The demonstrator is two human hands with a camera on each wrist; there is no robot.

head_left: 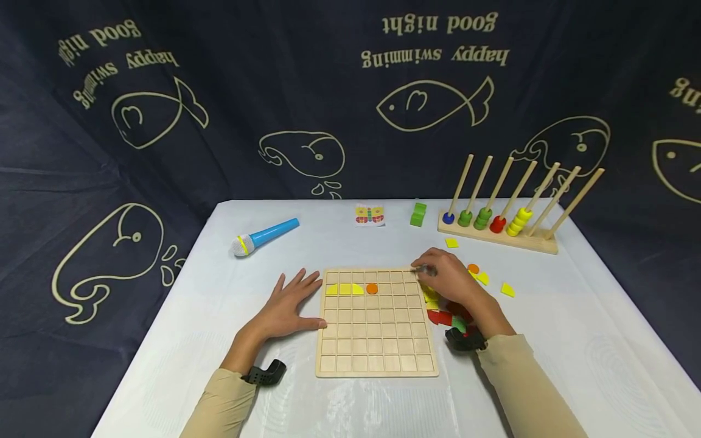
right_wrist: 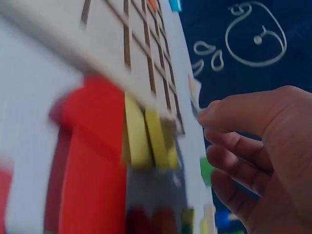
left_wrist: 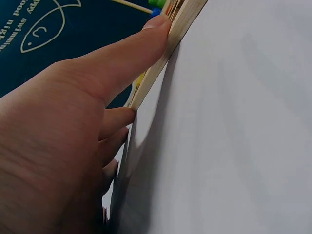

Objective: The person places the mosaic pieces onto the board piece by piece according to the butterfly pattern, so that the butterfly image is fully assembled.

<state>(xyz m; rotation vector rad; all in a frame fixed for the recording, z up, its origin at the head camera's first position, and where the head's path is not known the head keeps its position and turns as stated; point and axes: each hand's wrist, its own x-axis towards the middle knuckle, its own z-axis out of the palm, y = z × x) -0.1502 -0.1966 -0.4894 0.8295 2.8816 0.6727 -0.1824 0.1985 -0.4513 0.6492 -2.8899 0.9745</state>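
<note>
A square wooden grid board (head_left: 378, 372) lies in front of me. Its second row holds several yellow pieces (head_left: 344, 289) and an orange disc (head_left: 372, 288). My left hand (head_left: 287, 309) rests flat with fingers spread at the board's left side, its thumb (left_wrist: 146, 41) touching the edge. Over the far right corner is my right hand (head_left: 450, 275), fingers curled, pinching a small grey piece (head_left: 426, 269) at the fingertips; its shape is blurred. Below that hand, yellow pieces (right_wrist: 139, 134) and red pieces (right_wrist: 97, 156) lie beside the board, partly hidden by the arm.
A blue toy microphone (head_left: 274, 232) lies at the back left. Along the back are a butterfly card (head_left: 369, 215), green blocks (head_left: 418, 214) and a peg stand (head_left: 498, 237) with coloured beads. Loose yellow pieces (head_left: 507, 289) and an orange disc (head_left: 473, 267) lie right of the hand.
</note>
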